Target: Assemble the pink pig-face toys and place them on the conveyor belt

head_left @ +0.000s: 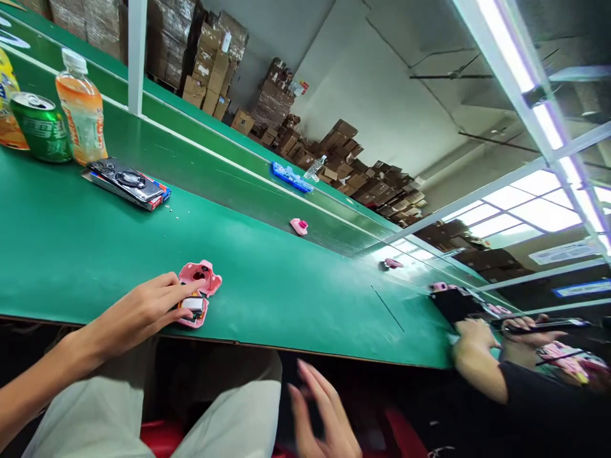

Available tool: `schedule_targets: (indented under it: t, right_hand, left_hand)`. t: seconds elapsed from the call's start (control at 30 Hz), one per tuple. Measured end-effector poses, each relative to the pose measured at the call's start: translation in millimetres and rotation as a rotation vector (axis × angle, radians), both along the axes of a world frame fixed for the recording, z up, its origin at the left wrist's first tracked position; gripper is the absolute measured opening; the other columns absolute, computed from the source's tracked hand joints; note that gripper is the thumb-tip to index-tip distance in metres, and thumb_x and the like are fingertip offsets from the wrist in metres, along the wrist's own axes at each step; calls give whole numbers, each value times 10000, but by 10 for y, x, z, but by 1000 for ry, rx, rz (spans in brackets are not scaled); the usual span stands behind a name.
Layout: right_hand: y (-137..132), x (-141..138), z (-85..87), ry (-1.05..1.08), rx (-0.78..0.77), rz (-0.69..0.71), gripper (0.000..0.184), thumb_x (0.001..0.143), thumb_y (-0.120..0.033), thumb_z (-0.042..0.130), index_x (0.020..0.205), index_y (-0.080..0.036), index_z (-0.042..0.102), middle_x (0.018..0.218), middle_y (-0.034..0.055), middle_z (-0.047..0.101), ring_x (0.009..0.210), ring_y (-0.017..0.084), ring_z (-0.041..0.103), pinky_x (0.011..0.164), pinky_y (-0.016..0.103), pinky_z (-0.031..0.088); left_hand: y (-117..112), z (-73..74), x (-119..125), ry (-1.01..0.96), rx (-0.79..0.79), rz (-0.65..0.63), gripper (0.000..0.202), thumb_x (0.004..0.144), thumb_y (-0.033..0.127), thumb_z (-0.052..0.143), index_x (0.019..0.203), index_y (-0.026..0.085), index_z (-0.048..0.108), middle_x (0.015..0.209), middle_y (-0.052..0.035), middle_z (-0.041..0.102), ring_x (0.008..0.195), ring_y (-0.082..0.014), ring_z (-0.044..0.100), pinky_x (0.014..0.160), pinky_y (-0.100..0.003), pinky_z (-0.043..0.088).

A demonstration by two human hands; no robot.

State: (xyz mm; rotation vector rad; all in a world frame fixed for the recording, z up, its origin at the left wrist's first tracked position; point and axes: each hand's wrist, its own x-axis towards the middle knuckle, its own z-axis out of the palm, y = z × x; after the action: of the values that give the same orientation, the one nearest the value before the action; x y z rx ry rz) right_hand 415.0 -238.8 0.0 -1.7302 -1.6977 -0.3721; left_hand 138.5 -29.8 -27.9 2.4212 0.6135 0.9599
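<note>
My left hand (138, 312) reaches in from the left and lies over a pink plastic casing (193, 324) on the green bench top (267, 286). Its fingertips press on the casing, near a small white part (193, 304) set inside. A second pink shell (203, 278), with a dark red hollow, touches the casing just beyond my fingers. My right hand (322, 410) hangs below the bench edge above my lap, blurred, its fingers apart and holding nothing.
Farther along the bench are a phone on a flat box (126, 184), a green can (41, 127), an orange drink bottle (82, 108), a pink piece (299, 226) and a blue piece (291, 177). A co-worker's hands (501, 337) work at the right. Cardboard boxes (210, 63) are stacked behind.
</note>
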Motion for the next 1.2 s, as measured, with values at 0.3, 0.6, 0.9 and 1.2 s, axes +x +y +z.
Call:
schedule_targets:
  t: [0.3, 0.6, 0.9, 1.2]
  right_hand:
    - [1518, -830, 304, -53, -425, 634, 233, 969, -75, 557, 1140, -176, 678, 1099, 65, 753, 1018, 200, 670, 898, 352, 589]
    - [1468, -686, 165, 123, -246, 619, 361, 992, -110, 557, 1284, -279, 685, 1095, 23, 778, 932, 157, 694, 820, 297, 622]
    - [1261, -747, -71, -88, -224, 578, 539, 962, -22, 512, 1464, -216, 542, 1234, 106, 737, 932, 210, 674, 810, 358, 644]
    - [1259, -810, -91, -237, -270, 566, 455, 963, 10, 443, 1383, -84, 592, 1247, 171, 712, 992, 240, 645, 845, 365, 630]
  left_hand:
    - [60, 73, -49, 22, 79, -52, 313, 1063, 260, 450, 1298, 204, 650, 1071, -68, 714, 976, -194, 641, 913, -301, 558]
    - [52, 34, -87, 53, -132, 65, 376, 1055, 198, 426, 1403, 211, 568, 1314, -95, 645, 1199, -229, 598, 1017, -385, 536]
    - [29, 1, -27, 50, -182, 144, 360, 1080, 205, 344, 1029, 164, 698, 1002, -58, 696, 937, -190, 638, 847, -340, 547]
    - [0, -50, -38, 90, -33, 178, 356, 1085, 208, 338, 1015, 140, 681, 974, -75, 710, 906, -204, 650, 809, -344, 544]
